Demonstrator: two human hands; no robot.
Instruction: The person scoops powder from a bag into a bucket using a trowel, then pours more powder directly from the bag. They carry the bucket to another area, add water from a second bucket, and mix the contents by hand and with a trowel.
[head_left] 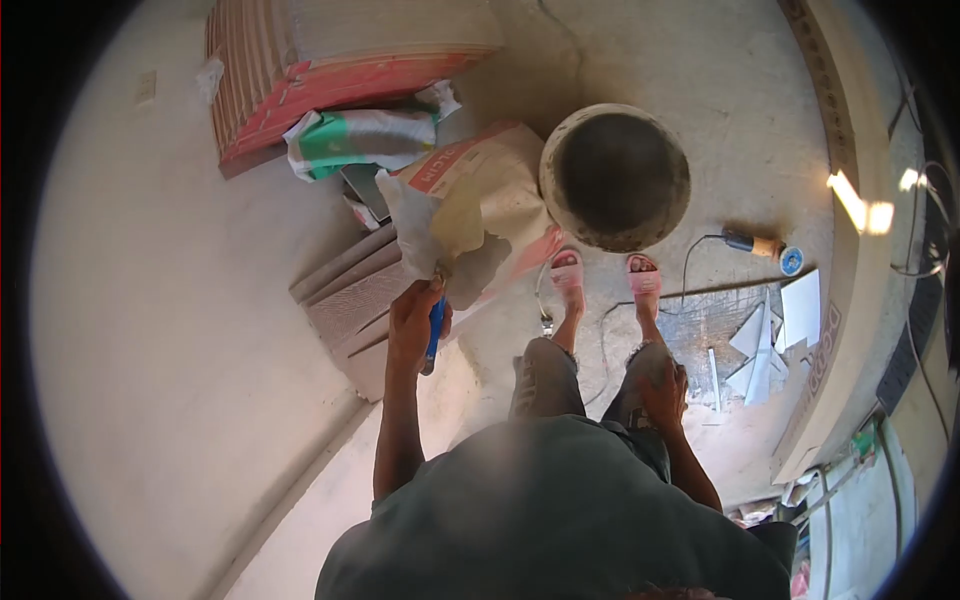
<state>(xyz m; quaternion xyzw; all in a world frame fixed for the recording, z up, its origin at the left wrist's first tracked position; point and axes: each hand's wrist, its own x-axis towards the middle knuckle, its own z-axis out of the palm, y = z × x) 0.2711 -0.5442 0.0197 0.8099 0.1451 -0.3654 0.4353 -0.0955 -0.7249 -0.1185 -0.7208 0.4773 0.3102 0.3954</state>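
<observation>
My left hand is closed around the blue handle of a trowel, at the torn mouth of a paper cement bag. Just beyond my fingers is a grey patch inside the opening; whether it is the blade or cement powder I cannot make out. Against the bag's right side stands a round bucket with a dark grey inside. My right hand rests on my right knee, fingers laid out over the trouser leg, holding nothing.
Stacked boxes and a green-white sack lie behind the bag, brown tiles beside it. An angle grinder with its cord and cut tile pieces lie at right. A long carton borders the floor.
</observation>
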